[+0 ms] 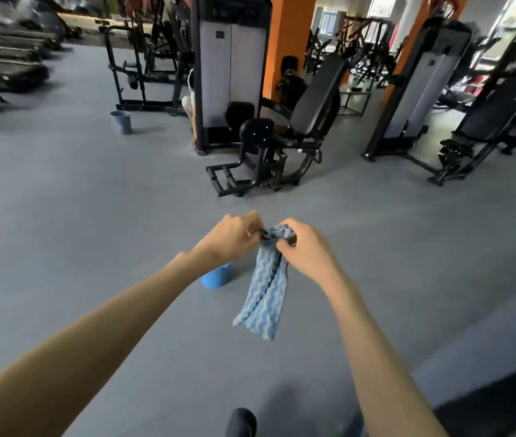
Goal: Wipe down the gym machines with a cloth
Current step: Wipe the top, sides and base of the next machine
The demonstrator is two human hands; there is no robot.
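Holding the blue-and-white wavy-patterned cloth (264, 288) at its bunched top end, both hands out in front of me, mid-air over the grey gym floor (61, 222). Head view only. Left hand (234, 236) curled closed, fingers pinching the cloth's top corner; right hand (305, 247) also closed, pinching the same bunch just beside it. Rest of the cloth hangs loose below the hands, touching nothing. Small dark bit between the fingers, too blurred to tell what.

Round blue plastic bucket (215, 276) sits on the floor under my left wrist. Second, paler grey-blue bucket (121, 122) well apart, farther out on the left.

Black padded seated machine with grey weight-stack tower (263, 121) stands ahead, well apart from the cloth. Second black machine with grey tower (433, 99) to the right. Black treadmills far left, blurred.

Progress, my judgement: cloth is in hand and maybe being wrung or folded, no contact with any machine. Wiping looks not yet begun here; all visible machines left to do.
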